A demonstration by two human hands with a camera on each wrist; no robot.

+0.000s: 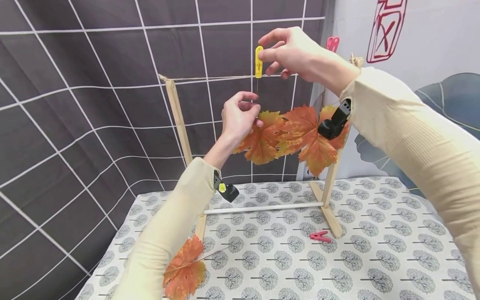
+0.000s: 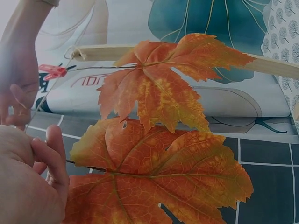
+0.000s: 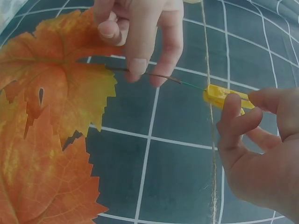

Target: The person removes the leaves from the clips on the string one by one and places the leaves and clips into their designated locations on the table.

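My right hand point(image 1: 290, 52) pinches a yellow clothespin point(image 1: 258, 62) between thumb and fingertips. The clothespin's tip sits at the twine point(image 3: 209, 60), right where the thin end of a leaf stem point(image 3: 161, 76) meets it. Just below, my left hand point(image 1: 240, 114) pinches that stem. From it hangs an orange and yellow artificial maple leaf point(image 1: 262, 143), partly behind the left hand in the head view. Overlapping it on the right is a second maple leaf point(image 1: 311, 139), its stem clipped to the twine by a pink clothespin point(image 2: 53, 71).
The twine spans two wooden posts point(image 1: 178, 116) joined low by a white rod point(image 1: 262, 208). On the tree-print tablecloth point(image 1: 285, 266) lie a loose pink clothespin point(image 1: 320, 236) and another maple leaf point(image 1: 185, 268). A dark gridded cloth point(image 1: 93, 104) hangs behind.
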